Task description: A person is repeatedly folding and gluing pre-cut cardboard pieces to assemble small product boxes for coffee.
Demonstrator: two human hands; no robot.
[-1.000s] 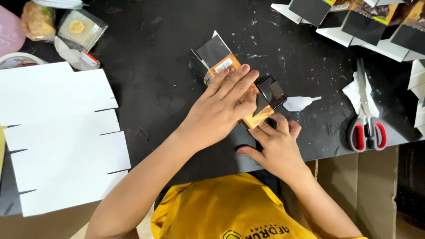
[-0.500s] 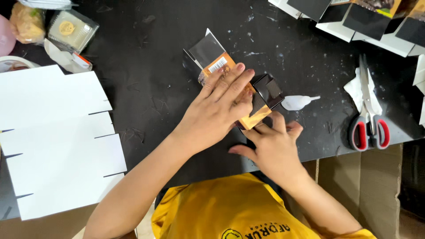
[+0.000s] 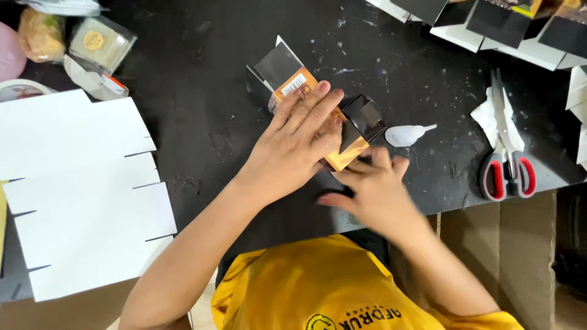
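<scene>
Pressing flat on the carton (image 3: 318, 125), the left hand (image 3: 299, 146) lay with its fingers spread across the orange face, holding the small box down against the black table (image 3: 202, 122). The right hand (image 3: 373, 189) sat just beside it, nearer the body, loosely open and slightly blurred, its fingertips reaching toward the carton's golden lower edge; whether they touched it could not be told. Neither hand was closed around anything.

The carton lay directly under the left palm, its dark end flaps (image 3: 365, 116) standing open just beyond the right hand's fingers and another dark flap sticking out past the left fingertips. A small clear squeeze bottle (image 3: 406, 134) lay just to the right of those open flaps, and a pair of red-handled scissors (image 3: 504, 146) rested on a scrap of white paper well off to the right hand's outer side. White slotted card sheets (image 3: 79, 195) lay well to the left of the left forearm.

To do this step well, the holding palm likely needed even, steady pressure so the carton kept its shape, while the free fingers worked the flaps squarely along their creases without crushing a corner.
</scene>
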